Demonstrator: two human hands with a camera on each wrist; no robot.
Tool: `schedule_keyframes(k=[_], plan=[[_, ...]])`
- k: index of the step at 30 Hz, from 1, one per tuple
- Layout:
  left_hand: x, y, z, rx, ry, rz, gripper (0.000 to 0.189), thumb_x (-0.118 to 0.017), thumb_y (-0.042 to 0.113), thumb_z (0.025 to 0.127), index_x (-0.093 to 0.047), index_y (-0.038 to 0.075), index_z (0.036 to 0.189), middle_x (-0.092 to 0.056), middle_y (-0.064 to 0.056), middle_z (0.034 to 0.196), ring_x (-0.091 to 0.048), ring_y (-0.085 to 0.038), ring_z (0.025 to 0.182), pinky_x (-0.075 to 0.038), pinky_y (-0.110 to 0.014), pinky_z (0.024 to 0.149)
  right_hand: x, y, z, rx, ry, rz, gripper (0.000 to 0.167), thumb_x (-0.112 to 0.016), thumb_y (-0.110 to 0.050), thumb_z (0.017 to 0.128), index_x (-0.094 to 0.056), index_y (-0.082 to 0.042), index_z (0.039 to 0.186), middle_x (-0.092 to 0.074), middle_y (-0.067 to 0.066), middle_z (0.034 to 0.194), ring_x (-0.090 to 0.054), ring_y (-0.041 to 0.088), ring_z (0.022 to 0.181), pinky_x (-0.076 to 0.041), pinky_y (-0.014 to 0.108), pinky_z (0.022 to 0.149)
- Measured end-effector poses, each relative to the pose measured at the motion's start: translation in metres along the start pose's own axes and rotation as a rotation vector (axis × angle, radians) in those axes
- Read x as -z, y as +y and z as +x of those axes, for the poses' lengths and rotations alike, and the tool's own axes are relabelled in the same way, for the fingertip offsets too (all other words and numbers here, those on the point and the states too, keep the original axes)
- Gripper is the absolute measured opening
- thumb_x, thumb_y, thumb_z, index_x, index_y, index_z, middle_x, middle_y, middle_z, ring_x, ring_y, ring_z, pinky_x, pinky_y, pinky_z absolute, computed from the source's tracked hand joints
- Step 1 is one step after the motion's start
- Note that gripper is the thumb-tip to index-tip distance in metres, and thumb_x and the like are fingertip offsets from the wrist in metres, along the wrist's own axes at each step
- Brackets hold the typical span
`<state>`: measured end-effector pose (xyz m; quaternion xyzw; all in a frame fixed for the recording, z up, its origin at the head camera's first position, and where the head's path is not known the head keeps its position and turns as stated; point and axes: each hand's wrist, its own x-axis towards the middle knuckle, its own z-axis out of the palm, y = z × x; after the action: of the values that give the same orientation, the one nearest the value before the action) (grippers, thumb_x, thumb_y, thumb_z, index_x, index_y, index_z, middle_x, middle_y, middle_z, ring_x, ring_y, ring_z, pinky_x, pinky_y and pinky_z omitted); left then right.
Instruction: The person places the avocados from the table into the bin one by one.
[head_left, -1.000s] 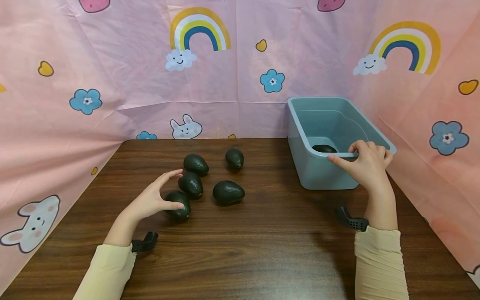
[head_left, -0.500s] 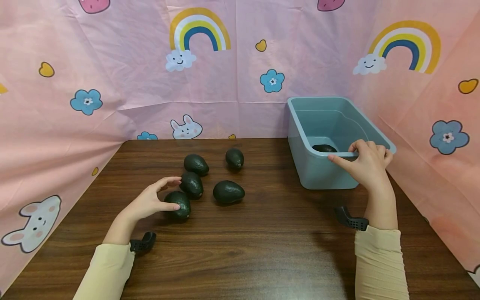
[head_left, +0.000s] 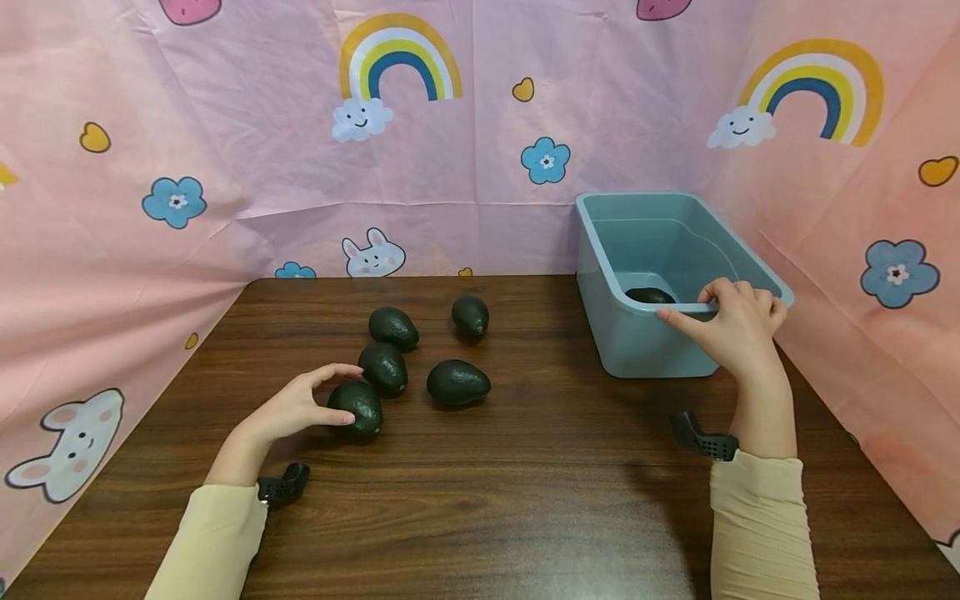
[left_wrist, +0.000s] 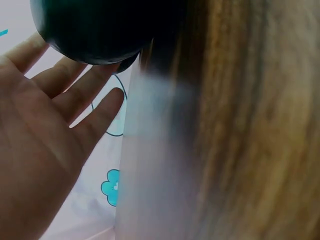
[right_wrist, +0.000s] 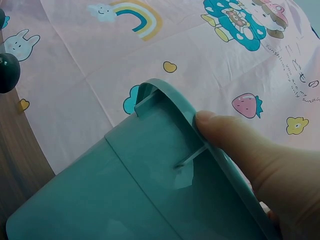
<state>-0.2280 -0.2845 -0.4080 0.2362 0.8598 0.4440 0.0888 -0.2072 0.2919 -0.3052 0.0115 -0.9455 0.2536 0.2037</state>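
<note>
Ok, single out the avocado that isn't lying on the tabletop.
The avocado inside the light blue bin, partly hidden by its near side; the other five avocados all lie on the wooden table.

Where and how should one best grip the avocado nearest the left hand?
Likely the rounded middle of this avocado, from the person's left: it lies on its side, the left hand is there, and another avocado crowds its far side.

Soft glare brightens the table (head_left: 555, 550), blurred in the left wrist view.
</note>
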Motion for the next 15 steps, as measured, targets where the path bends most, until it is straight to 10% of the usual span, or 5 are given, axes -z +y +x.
schedule_keyframes(k=[15], plan=[[-0.0019, -0.0036, -0.0015, 0.006, -0.076, -0.051, 0.07, -0.08, 0.015, 0.078, -0.046, 0.009, 0.138, -0.049, -0.013, 0.131, -0.045, -0.03, 0.116, -0.033, -0.055, 0.098, 0.0001, 0.0007, 0.0002, -0.001, -0.002, 0.001, 0.065, -0.068, -0.058, 0.081, -0.05, 0.001, 0.101, -0.042, 0.019, 0.094, -0.03, 0.047, 0.097, -0.002, 0.066, 0.092]])
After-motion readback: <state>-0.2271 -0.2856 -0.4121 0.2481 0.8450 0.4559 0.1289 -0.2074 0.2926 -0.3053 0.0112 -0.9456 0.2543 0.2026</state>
